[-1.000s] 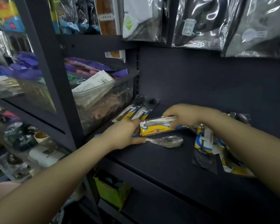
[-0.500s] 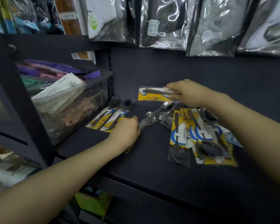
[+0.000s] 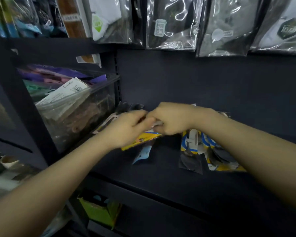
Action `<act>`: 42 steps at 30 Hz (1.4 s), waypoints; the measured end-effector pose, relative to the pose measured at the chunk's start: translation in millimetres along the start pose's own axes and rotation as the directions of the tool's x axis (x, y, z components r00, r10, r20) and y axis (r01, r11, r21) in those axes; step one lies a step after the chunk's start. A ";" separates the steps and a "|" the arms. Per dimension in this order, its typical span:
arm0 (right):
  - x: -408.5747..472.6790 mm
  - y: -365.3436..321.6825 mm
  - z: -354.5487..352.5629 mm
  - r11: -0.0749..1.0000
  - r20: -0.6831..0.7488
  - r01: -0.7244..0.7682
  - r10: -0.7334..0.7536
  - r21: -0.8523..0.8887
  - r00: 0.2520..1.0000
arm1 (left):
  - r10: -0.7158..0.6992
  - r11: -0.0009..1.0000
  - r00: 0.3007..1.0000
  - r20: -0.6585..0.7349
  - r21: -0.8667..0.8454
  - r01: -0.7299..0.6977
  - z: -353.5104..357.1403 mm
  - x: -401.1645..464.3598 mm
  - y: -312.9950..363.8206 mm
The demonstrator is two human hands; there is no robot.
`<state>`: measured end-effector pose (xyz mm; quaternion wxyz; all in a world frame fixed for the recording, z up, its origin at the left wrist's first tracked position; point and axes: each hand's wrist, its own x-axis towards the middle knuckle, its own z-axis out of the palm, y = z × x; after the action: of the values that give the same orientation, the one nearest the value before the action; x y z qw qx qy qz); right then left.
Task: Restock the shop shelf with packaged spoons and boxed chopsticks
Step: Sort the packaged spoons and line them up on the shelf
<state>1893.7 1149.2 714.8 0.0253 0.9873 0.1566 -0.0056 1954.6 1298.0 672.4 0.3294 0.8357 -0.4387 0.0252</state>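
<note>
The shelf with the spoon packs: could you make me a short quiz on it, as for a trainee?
1. True or false: both hands meet over the yellow pack.
2. Which side of the shelf has the clear bin? A left, B right.
3. Fill in: the spoon packs by the right hand lie ___ on the shelf.

Key: 1 true, the left hand touches the right. 2 A. 3 flat.

Yellow spoon packet, seemingly tilted, on shelf
</note>
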 end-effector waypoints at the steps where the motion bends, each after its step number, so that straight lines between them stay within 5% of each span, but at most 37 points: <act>1: 5.1 -2.3 1.5 0.998 -0.066 0.009 -0.013 -0.067 0.998 | 0.003 0.999 1.000 0.010 0.033 -0.003 2.7 -3.5 4.9; 5: -6.3 8.4 11.0 0.994 -0.463 -0.044 -0.010 -0.105 0.886 | -0.103 0.991 0.991 -0.088 0.082 0.110 0.0 -5.9 1.3; 7: -27.5 18.6 14.8 0.999 -0.468 -0.032 0.037 0.019 0.883 | -0.151 0.984 0.983 -0.101 0.084 0.160 1.0 -9.7 -7.4; 9: -49.6 29.2 20.2 0.988 -0.078 -0.012 0.024 0.156 0.997 | -0.195 0.977 0.971 -0.137 0.064 0.205 1.8 -16.2 -16.9; 11: -64.5 32.9 28.2 0.985 0.354 -0.081 0.023 0.149 0.935 | -0.227 0.966 0.954 -0.197 0.083 0.246 0.2 -20.7 -27.2; 15: -65.5 31.0 32.5 1.000 0.425 0.004 -0.010 0.014 0.905 | -0.336 0.898 0.915 -0.222 0.217 0.382 -7.8 -24.9 -51.3; 19: -49.1 23.9 32.9 0.995 0.237 0.095 -0.083 -0.039 0.968 | -0.409 0.850 0.882 -0.235 0.253 0.462 -16.4 -29.7 -70.3; 22: -34.6 21.4 23.4 0.994 -0.035 0.111 -0.111 0.023 0.993 | -0.356 0.843 0.898 -0.259 0.326 0.428 -24.4 -32.5 -81.7; 27: 0.0 0.5 -9.2 0.935 -0.479 0.248 -0.102 0.252 0.872 | -0.363 0.776 0.913 -0.188 0.482 0.408 -28.6 -33.4 -95.1; 31: 34.7 -21.9 -26.9 0.854 -0.649 0.324 0.020 0.406 0.761 | -0.380 0.766 0.920 -0.101 0.522 0.374 -23.5 -31.5 -99.8; 34: 56.7 -34.3 -40.0 0.740 -0.725 0.389 0.189 0.548 0.663 | -0.214 0.800 0.974 -0.076 0.558 0.219 -22.3 -37.3 -96.4; 37: 82.4 -27.5 -26.5 0.651 -0.611 0.248 0.416 0.717 0.674 | -0.154 0.892 0.988 0.013 0.433 0.134 -36.8 -54.7 -87.1; 42: 108.9 -17.2 41.1 0.391 -0.082 -0.213 0.616 0.896 0.783 | -0.156 0.915 0.985 0.068 0.386 0.118 -50.4 -78.7 -80.7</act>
<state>1991.8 1197.0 670.9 -0.4929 0.8515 -0.1243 0.1289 1979.3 1415.4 643.2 0.1402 0.9125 -0.3815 0.0457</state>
